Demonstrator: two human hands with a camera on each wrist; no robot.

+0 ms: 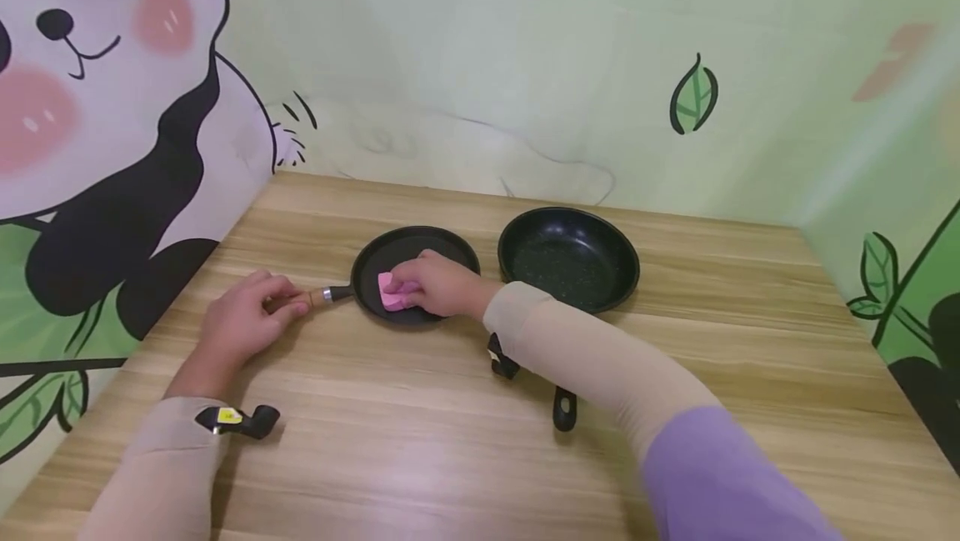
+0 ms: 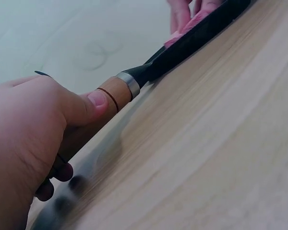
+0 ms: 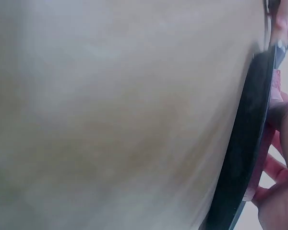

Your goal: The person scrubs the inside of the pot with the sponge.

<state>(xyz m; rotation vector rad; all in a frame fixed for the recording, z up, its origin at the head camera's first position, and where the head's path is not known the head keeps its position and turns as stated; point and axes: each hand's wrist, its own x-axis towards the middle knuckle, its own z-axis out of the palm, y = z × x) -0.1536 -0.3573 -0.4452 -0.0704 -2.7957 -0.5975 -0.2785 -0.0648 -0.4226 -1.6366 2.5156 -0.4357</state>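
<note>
My left hand (image 1: pixel 243 316) grips the wooden handle (image 2: pixel 116 92) of a flat black pan (image 1: pixel 420 238), its thumb along the top of the wood near the metal collar. Inside that shallow pan, my right hand (image 1: pixel 446 284) holds a pink sponge (image 1: pixel 392 294) against the cooking surface, fingers bent over it. From the left wrist, the sponge shows as a pink strip above the pan's rim. The right wrist view catches the pan's dark side wall (image 3: pixel 247 129) edge-on, with the right fingers (image 3: pixel 277 170) at the sponge beyond it.
A deeper black frying pan (image 1: pixel 570 253) stands to the right, its handle (image 1: pixel 565 410) pointing toward me and partly hidden by my right forearm. Both pans are on a wood-grain table (image 1: pixel 390 441). Behind it rises a pale green wall (image 1: pixel 465 66) with a painted panda (image 1: pixel 112 107).
</note>
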